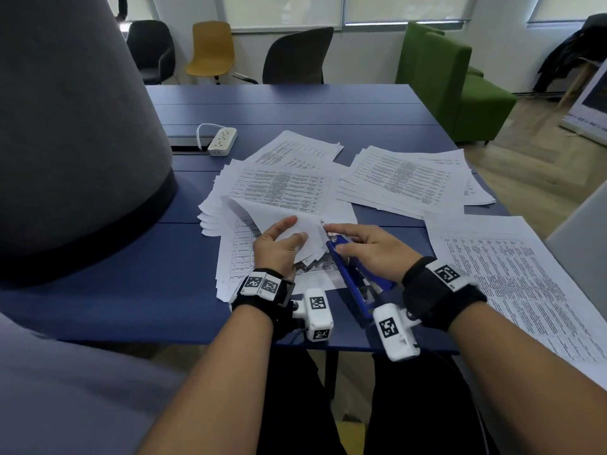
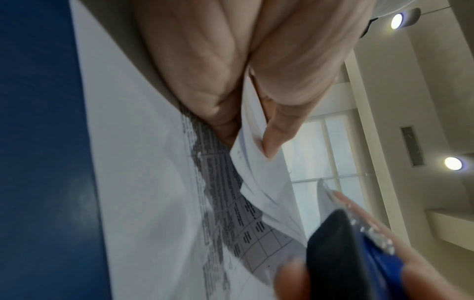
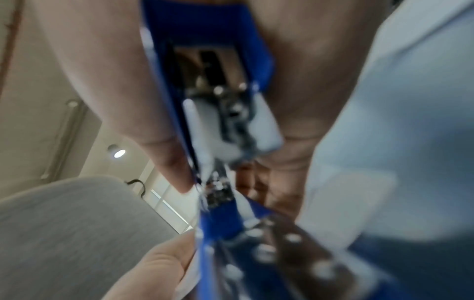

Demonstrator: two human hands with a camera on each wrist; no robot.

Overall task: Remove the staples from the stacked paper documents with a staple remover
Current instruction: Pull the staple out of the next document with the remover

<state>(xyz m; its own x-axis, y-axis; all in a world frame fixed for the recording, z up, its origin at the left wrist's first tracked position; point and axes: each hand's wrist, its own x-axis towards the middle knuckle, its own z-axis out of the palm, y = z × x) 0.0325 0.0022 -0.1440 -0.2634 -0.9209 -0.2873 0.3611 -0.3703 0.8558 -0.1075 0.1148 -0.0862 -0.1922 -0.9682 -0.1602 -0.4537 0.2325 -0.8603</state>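
Left hand (image 1: 279,246) pinching folded paper corner (image 1: 303,229), right hand (image 1: 368,249) gripping one blue staple remover (image 1: 353,279), three loose paper piles (image 1: 407,178) on blue tabletop (image 1: 295,106), one white power strip (image 1: 222,141)

Matt white paper (image 1: 282,188), a glossy blue staple remover (image 1: 353,277) (shiny metal tip), smooth matt table (image 1: 295,106).

Both hands (image 1: 282,247) (image 1: 371,251) forward, fingers (image 2: 271,142) curled
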